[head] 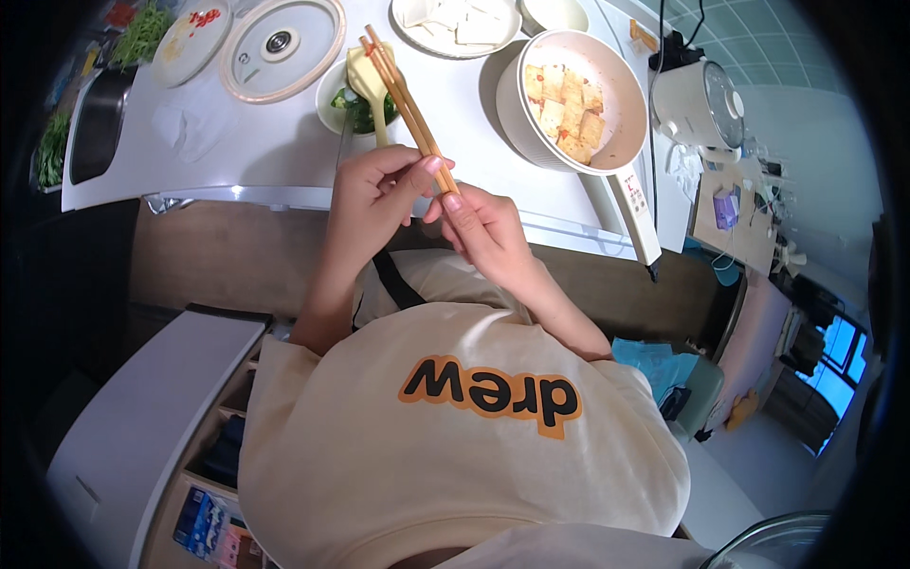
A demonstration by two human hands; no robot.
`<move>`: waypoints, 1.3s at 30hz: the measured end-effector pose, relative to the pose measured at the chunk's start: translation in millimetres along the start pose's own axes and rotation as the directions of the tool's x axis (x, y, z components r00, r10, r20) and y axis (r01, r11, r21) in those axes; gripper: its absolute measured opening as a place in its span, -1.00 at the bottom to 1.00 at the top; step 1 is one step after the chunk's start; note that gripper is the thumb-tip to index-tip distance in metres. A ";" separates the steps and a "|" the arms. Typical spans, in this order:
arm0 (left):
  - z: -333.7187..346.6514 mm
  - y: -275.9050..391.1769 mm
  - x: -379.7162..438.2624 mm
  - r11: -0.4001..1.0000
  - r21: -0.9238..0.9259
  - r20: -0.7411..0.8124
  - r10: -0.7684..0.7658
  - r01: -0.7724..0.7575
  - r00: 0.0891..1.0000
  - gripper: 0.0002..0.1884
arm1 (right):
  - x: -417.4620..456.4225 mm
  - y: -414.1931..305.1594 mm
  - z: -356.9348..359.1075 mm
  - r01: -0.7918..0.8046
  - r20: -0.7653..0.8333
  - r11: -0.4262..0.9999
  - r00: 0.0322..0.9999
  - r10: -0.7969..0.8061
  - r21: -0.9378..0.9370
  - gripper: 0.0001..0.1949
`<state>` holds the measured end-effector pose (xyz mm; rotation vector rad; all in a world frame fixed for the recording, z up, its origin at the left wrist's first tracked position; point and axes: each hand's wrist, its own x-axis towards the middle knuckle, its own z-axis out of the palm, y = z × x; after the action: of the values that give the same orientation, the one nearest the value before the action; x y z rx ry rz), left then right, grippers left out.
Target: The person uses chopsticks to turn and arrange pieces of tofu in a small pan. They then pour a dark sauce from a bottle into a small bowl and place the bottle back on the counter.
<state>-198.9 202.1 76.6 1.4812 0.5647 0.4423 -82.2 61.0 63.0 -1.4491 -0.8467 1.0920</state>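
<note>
A pair of wooden chopsticks [412, 107] is held by both hands in front of my chest. My left hand [380, 188] pinches them at mid-length. My right hand [487, 227] grips their near ends. Their far tips, with a red speck on them, lie in front of a pale yellow spatula [365, 75]. The spatula's head is over a white bowl [323, 107] of chopped green vegetables [361, 114]; its handle runs down behind my left hand. To the right, a cream electric pot [522, 117] contains browned tofu pieces [569, 107] with red bits.
A plate of white slices [476, 32] stands at the back beside a small bowl [558, 14]. Leftward are a glass lid [313, 46], a plate with red bits [178, 60] and a sink [103, 128]. The pot's handle [636, 213] overhangs the counter edge. A lidded cooker [686, 107] sits right.
</note>
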 end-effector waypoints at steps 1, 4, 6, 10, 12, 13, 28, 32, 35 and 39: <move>2.8 -1.3 -1.5 1.000 -0.022 0.001 0.015 -0.015 1.000 -0.77 | -0.6 -0.3 -5.1 0.029 -0.015 0.999 0.999 -0.030 -0.034 -0.64; 14.9 -2.9 -6.0 0.993 -0.036 0.034 0.110 -0.109 0.993 -0.78 | -5.5 -9.3 -25.3 0.147 -0.144 0.957 0.972 -0.187 -0.251 -0.69; 14.4 1.2 -8.4 0.988 0.046 0.088 0.144 -0.148 0.986 -0.79 | -14.7 -23.8 -52.2 0.084 -0.253 0.923 0.949 -0.189 -0.375 -0.71; 12.8 3.5 -8.5 0.975 0.076 0.118 0.198 -0.208 0.973 -0.82 | -41.4 -46.9 -119.1 -0.100 -0.436 0.800 0.875 -0.213 -0.591 -0.65; 18.0 4.5 -5.2 0.972 0.049 0.092 0.224 -0.229 0.970 -0.82 | -50.4 -51.3 -146.9 -0.207 -0.475 0.710 0.857 -0.201 -0.673 -0.65; 22.0 6.9 -2.3 0.966 0.030 0.086 0.253 -0.256 0.964 -0.83 | -53.5 -54.2 -156.4 -0.263 -0.497 0.671 0.849 -0.181 -0.693 -0.65; 73.6 21.5 22.6 0.970 0.126 0.231 0.174 -0.207 0.957 -0.83 | -36.1 -67.2 -214.3 -0.378 -0.450 0.453 0.891 -0.060 -0.808 -0.61; 79.9 12.1 27.6 0.970 0.139 0.138 0.181 -0.200 0.974 -0.86 | -16.1 -63.8 -230.2 -0.290 -0.354 0.382 0.929 -0.109 -0.878 -0.58; 81.9 15.7 29.4 0.967 0.182 0.089 0.165 -0.178 0.982 -0.88 | -2.7 -60.2 -241.3 -0.195 -0.255 0.331 0.955 -0.150 -0.923 -0.56; 89.1 15.8 36.5 0.945 0.243 0.034 0.219 -0.220 0.975 -0.87 | 13.1 -57.1 -248.2 -0.157 -0.228 0.351 0.959 -0.170 -0.923 -0.63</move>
<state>-115.2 153.7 89.6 1.7928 0.4622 0.5564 159.8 0.6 116.1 -2.4962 -1.3701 0.2285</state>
